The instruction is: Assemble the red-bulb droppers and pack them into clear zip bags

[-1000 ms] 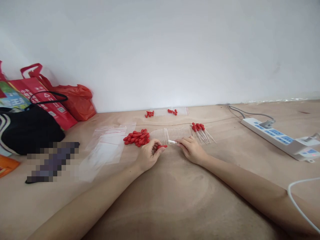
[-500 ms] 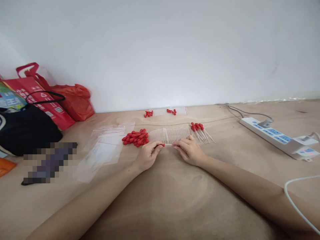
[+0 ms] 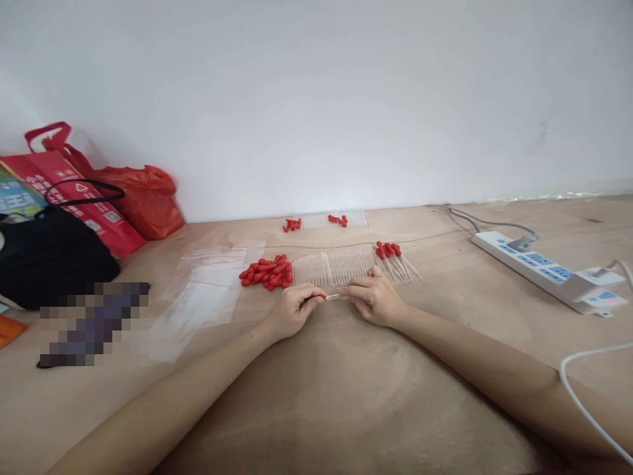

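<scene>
My left hand (image 3: 295, 310) pinches a red rubber bulb (image 3: 323, 297), mostly covered by its fingers. My right hand (image 3: 374, 300) grips a clear dropper tube (image 3: 333, 297) whose near end meets the bulb between the hands. Just beyond the left fingers lies a pile of loose red rubber bulbs (image 3: 267, 272). A row of clear dropper tubes (image 3: 341, 265) is laid side by side behind both hands. Past my right hand rest several droppers with red bulbs (image 3: 388, 250) fitted on their tubes.
Clear zip bags (image 3: 210, 287) lie at left, near a pixelated dark item (image 3: 96, 326). Red bags (image 3: 143, 198) and a black bag (image 3: 54, 257) stand at far left. Another clear bag (image 3: 315, 220) with red bulbs is by the wall. A power strip (image 3: 544, 270) and white cable (image 3: 568, 382) are at right.
The joined bulb and tube have tilted slightly, with the left end a little lower than before. Both hands stay close together and keep their holds. The view has shifted slightly.
</scene>
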`<action>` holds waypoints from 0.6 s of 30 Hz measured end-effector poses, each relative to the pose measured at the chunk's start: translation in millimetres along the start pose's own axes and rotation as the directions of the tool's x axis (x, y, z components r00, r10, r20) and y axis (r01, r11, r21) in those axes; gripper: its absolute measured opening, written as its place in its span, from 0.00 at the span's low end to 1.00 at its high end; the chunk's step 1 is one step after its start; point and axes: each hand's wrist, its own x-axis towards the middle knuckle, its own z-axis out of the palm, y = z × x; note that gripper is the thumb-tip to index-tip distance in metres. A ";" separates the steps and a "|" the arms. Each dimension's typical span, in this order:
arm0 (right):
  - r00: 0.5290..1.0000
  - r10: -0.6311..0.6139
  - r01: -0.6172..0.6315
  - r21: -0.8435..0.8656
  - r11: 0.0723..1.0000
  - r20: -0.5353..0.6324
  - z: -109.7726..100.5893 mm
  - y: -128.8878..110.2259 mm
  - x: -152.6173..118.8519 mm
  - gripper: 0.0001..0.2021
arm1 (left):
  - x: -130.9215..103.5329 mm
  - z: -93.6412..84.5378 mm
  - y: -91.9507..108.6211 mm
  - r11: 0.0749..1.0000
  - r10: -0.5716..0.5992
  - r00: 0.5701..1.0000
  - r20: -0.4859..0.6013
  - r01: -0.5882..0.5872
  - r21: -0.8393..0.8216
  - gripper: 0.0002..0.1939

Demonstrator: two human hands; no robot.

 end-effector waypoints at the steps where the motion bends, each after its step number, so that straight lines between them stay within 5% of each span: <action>1: 1.000 -0.003 0.003 -0.019 1.000 -0.001 -0.6 -0.5 0.4 0.10 | -0.1 0.3 -0.3 1.000 0.000 1.000 0.000 0.000 0.010 0.08; 18: 0.998 -0.044 0.042 -0.047 0.998 -0.047 -2.1 -17.6 4.6 0.13 | -4.4 3.7 0.5 0.978 0.173 0.985 -0.018 -0.169 0.124 0.09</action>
